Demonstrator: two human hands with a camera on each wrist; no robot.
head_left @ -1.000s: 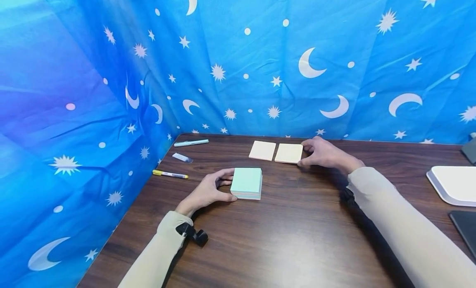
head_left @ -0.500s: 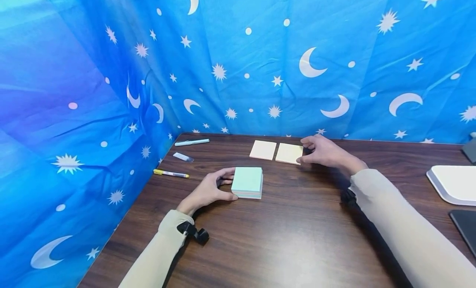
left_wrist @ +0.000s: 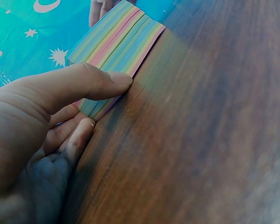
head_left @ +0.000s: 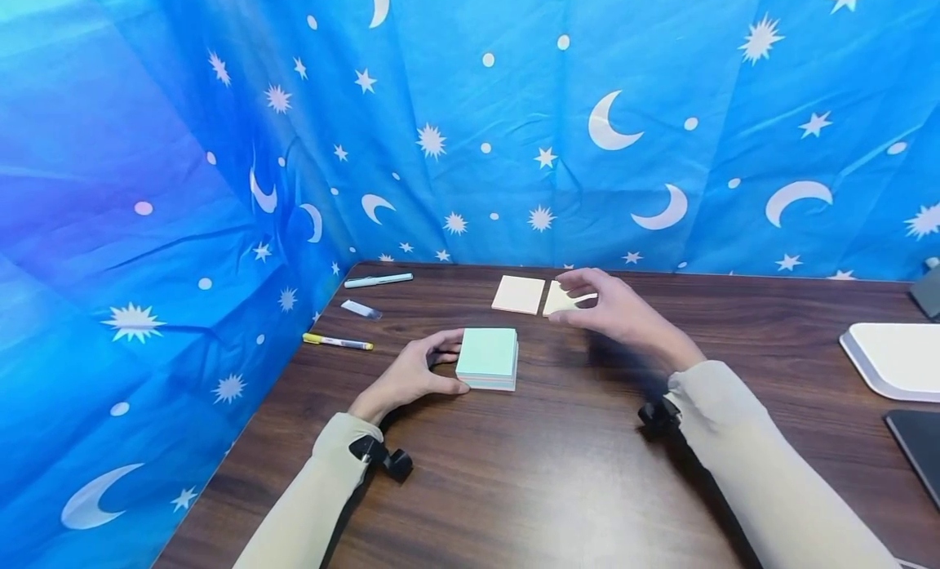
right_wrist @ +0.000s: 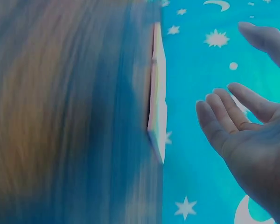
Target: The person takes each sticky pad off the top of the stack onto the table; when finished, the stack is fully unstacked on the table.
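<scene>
My left hand (head_left: 446, 365) grips the left side of a thick stack of sticky notes (head_left: 486, 357) with a mint-green top sheet, on the brown table (head_left: 558, 471). In the left wrist view my thumb (left_wrist: 88, 84) lies against the stack's (left_wrist: 116, 39) striped edge. Two pale yellow notes lie flat behind it, the left note (head_left: 518, 295) clear to see and the right note (head_left: 558, 300) partly hidden. My right hand (head_left: 587, 301) hovers over that right note with relaxed fingers and holds nothing. In the right wrist view the right hand's fingers (right_wrist: 233, 116) are spread and the notes (right_wrist: 157, 93) are seen edge-on.
A teal pen (head_left: 378, 281), a small clear cap (head_left: 361, 310) and a yellow marker (head_left: 337, 342) lie near the table's left edge. A white tray (head_left: 892, 361) and a dark flat object (head_left: 918, 455) sit at the right. Blue star-and-moon cloth (head_left: 514, 128) walls the back and left.
My right hand has lifted off the right yellow note and drifted left and toward me, above the table. The left hand and the stack have not moved.
</scene>
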